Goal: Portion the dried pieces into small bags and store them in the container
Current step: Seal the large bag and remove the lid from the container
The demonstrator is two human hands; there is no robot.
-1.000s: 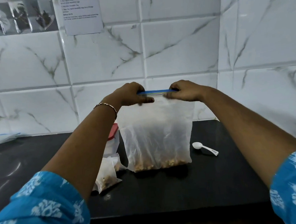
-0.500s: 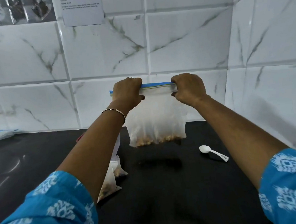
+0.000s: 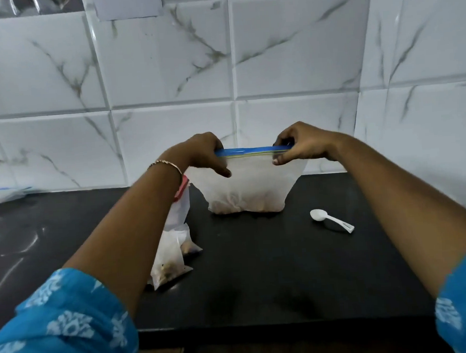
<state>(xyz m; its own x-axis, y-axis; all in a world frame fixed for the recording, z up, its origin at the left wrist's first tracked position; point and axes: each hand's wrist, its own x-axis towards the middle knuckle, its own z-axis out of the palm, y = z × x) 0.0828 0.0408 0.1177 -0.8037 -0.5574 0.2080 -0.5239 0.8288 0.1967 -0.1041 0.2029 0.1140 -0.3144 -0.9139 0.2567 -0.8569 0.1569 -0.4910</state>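
Note:
A large clear zip bag (image 3: 250, 180) with a blue seal strip stands on the black counter (image 3: 260, 271), brown dried pieces heaped in its bottom. My left hand (image 3: 205, 153) pinches the strip's left end and my right hand (image 3: 298, 144) pinches its right end, holding the top stretched flat. Two small filled bags (image 3: 171, 259) lie on the counter under my left forearm. Behind them stands a clear container with a red lid (image 3: 182, 196), mostly hidden by my arm.
A white plastic spoon (image 3: 330, 220) lies right of the large bag. Marble-look tiled walls close the back and the right side. Some clear plastic with a blue edge (image 3: 1, 195) lies at the far left of the counter.
The large bag was lifted off the counter half a second ago; now its bottom rests on the counter again, further back. Both hands still grip the seal strip.

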